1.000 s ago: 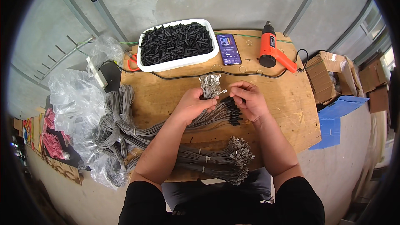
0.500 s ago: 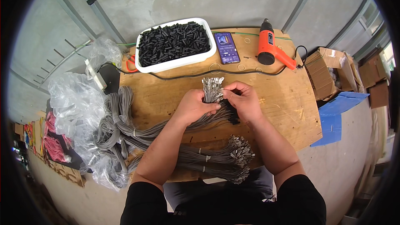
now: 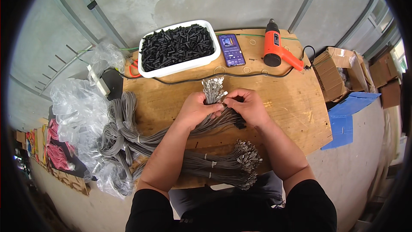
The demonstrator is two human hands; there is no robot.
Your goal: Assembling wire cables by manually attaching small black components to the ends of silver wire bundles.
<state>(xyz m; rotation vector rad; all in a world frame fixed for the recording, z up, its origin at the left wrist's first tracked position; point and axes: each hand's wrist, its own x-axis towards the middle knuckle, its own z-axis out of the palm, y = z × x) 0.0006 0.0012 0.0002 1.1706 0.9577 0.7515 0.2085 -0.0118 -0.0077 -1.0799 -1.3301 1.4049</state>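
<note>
My left hand [image 3: 196,108] is wrapped round a bundle of grey wires whose metal terminals [image 3: 213,87] stick up above the fist. Against the right side of that bundle, my right hand [image 3: 245,106] pinches with thumb and forefinger; what sits between the fingertips is too small to make out, perhaps a single wire end. The held wires run back left under my left forearm to a thick looped hank of grey wire [image 3: 124,124]. Some wire ends with black sleeves [image 3: 239,123] lie below my right hand. Nearer me rest tied bundles of grey wires [image 3: 210,163] with metal terminals.
Along the table's [image 3: 292,116] back stand a white tub [image 3: 176,72] of short black tubes, a phone [image 3: 231,51] and an orange heat gun [image 3: 279,47]. A black cord [image 3: 193,80] crosses before them. Clear plastic bags [image 3: 77,107] crowd the left; cardboard boxes [image 3: 334,75] stand right.
My right hand has shifted slightly down and left along the bundle, its fingers still pinched. The bundle in my left hand tilts a little more to the left.
</note>
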